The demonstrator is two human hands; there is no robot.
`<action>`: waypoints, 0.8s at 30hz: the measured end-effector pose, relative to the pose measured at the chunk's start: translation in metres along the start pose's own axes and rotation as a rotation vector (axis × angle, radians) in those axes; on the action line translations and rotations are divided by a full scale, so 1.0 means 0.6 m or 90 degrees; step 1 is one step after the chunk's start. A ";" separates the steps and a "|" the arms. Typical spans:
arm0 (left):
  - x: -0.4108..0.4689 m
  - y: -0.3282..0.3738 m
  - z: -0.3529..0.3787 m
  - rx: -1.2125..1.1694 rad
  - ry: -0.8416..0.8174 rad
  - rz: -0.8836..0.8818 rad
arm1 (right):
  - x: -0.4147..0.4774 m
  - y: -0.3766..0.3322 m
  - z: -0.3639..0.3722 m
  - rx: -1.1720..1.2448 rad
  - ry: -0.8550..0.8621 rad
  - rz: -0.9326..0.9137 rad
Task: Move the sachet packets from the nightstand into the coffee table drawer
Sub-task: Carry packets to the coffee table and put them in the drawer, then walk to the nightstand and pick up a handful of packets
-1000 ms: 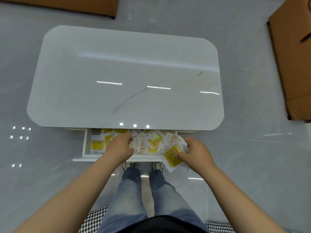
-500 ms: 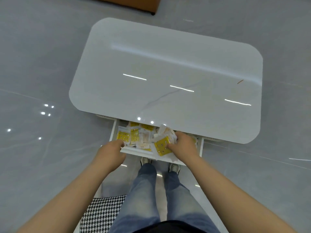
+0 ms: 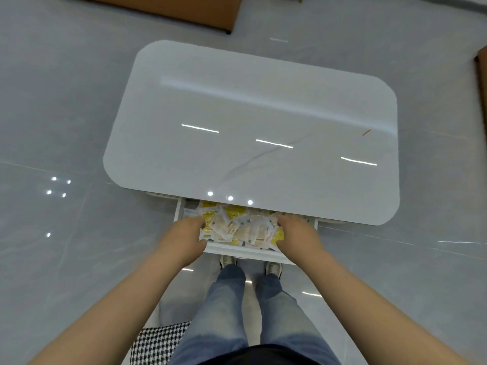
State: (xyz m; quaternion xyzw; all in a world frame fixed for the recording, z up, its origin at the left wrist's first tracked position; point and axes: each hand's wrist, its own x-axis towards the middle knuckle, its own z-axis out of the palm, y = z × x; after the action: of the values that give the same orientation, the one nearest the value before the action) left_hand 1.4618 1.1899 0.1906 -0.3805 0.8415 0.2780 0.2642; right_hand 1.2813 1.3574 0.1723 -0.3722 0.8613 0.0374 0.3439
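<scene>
A heap of white and yellow sachet packets (image 3: 238, 226) fills the open drawer (image 3: 245, 252) that sticks out from under the near edge of the white coffee table (image 3: 250, 114). My left hand (image 3: 184, 239) is at the left end of the heap, fingers and thumb curled around the packets there. At the right end my right hand (image 3: 299, 238) closes the same way on packets, with a yellow one showing beside its thumb. The back of the drawer is hidden under the tabletop. No nightstand is in view.
My legs and shoes (image 3: 250, 264) stand right below the drawer front. A houndstooth mat (image 3: 158, 343) lies at my lower left. Brown furniture (image 3: 171, 9) stands beyond the table, more at the right edge (image 3: 482, 75). A small brown stick (image 3: 366, 132) lies on the tabletop.
My left hand has moved from the drawer front into the drawer onto the packets. My right hand has lowered its yellow packet into the heap. The view has shifted left.
</scene>
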 end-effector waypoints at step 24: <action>-0.116 0.658 0.049 0.278 0.014 0.517 | -0.422 0.443 -0.146 0.159 0.221 0.287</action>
State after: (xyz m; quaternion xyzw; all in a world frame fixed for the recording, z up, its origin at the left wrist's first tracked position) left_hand 1.1976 1.4635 0.3210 0.0419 0.9641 0.1712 0.1988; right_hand 1.1777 1.6766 0.3450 -0.1274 0.9660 -0.0577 0.2175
